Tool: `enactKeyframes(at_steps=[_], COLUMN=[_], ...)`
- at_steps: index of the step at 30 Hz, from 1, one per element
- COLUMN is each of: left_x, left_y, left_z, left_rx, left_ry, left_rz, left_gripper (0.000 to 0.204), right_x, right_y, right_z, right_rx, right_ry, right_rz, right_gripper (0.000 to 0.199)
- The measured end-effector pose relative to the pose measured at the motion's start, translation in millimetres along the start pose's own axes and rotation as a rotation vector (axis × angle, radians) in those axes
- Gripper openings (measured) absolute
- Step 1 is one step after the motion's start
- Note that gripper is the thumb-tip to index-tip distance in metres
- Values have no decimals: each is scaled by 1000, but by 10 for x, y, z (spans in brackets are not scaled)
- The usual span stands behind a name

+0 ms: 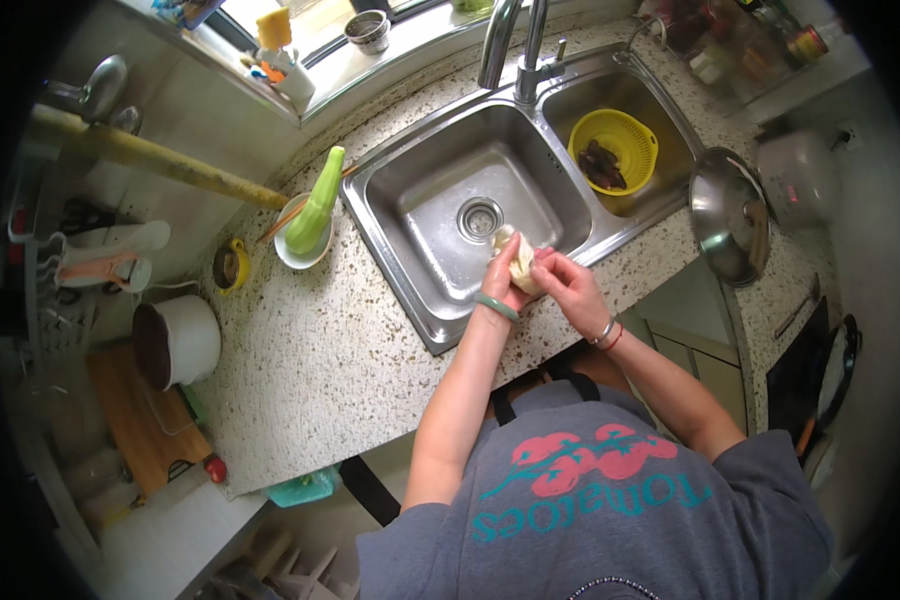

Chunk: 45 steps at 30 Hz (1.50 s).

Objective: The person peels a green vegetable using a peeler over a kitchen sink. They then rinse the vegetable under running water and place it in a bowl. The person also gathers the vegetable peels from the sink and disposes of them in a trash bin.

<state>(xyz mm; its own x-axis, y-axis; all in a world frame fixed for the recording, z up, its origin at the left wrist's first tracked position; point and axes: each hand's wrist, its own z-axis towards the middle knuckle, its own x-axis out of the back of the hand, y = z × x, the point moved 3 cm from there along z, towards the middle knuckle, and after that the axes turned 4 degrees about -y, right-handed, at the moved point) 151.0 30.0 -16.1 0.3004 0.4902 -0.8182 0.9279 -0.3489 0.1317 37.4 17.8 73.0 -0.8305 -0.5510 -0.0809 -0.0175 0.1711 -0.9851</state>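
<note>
Over the front edge of the large sink basin [440,215], my left hand [503,280] is closed around a pale cream-coloured, lumpy piece [523,266], whose kind I cannot make out. Part of it pokes out past the fingers toward the drain [481,218]. My right hand [572,290] comes in from the right, thumb and fingers pinched on the same piece. The left wrist wears a green bangle [496,306]; on the right are a silver bangle and a red cord. The fingers hide much of the piece.
A yellow colander [648,150] with dark pieces stands in the smaller basin, right of the tap [532,60]. Left of the sink, a light green squash [315,212] lies across a white bowl [305,262] beside chopsticks. A wok [715,215] stands right; a white pot [195,340] left.
</note>
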Motion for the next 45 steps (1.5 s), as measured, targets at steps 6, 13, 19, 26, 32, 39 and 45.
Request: enactKeyframes(at_steps=[6,13,19,26,32,39,45], left_x=[-38,-55,310,-491,-147,871,1006], left_y=[305,300,438,9,211,547,686], left_z=[106,488,798,514,490,674,380], left_rx=[-61,11,181,286,143,-78,-228], left_ry=[136,-13,280,-144,24,494,404], left_rz=[171,113,172,406,393,1151,1112], left_gripper=[38,41,46,58,39,30,32], right_x=[299,666,606,644,621,760,431], right_y=[-178,169,428,500,536,809,628], right_z=[458,990,762,688,820,896,1205], right_rx=[-54,-37,-66,-19,-33,-326,-363], right_ry=[259,350,337,249,209,185,-67], right_rz=[91,-194,-419,-441,-43,-150,-226], right_gripper=[20,34,53,32,38,26,34])
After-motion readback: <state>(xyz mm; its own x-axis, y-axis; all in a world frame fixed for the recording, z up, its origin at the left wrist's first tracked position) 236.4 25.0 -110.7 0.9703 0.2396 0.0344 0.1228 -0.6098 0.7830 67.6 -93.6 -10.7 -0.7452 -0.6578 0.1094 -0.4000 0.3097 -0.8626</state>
